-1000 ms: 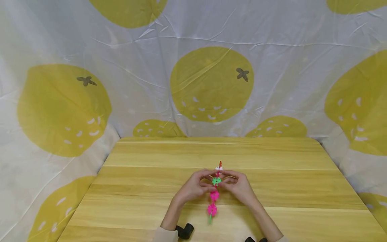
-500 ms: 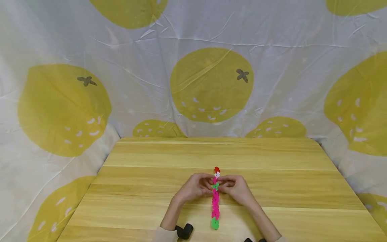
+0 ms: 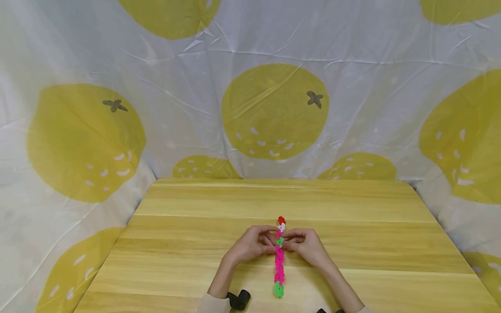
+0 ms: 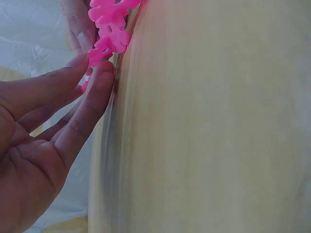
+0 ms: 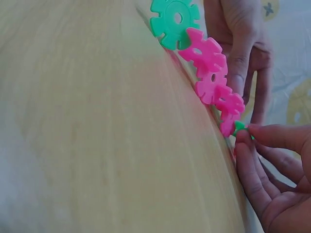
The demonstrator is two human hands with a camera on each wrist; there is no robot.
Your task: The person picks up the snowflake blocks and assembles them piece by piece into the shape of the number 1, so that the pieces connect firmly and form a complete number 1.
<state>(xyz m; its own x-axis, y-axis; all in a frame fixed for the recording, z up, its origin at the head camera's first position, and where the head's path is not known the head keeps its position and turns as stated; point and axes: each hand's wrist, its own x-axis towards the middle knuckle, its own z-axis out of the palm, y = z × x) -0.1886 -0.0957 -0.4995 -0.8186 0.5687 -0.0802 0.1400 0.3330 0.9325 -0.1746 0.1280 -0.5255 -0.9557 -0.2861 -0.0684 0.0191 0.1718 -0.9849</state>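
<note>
Both hands hold a chain of interlocked plastic snowflake discs [image 3: 279, 261] lengthwise over the table. Red is at its far end, then white, pink and green, several pink discs, and a green disc [image 5: 167, 19] at the near end. My left hand [image 3: 252, 242] pinches the chain from the left; in the left wrist view its thumb and fingertip meet at a pink disc [image 4: 109, 39]. From the right, my right hand [image 3: 307, 244] pinches it at the inner green disc [image 5: 239, 128], largely covered by the fingertips in the right wrist view.
The wooden table [image 3: 188, 204] lies beneath the hands. Behind and beside it hangs a pale cloth [image 3: 250, 30] printed with yellow lemons. A black wrist-worn piece [image 3: 239, 300] shows at the left forearm, and another at the lower edge by the right.
Over the past second the chain has turned in my hands, its near end swinging slightly right and its discs showing differently. Both hands have dipped a little. The last half second shows hardly any movement.
</note>
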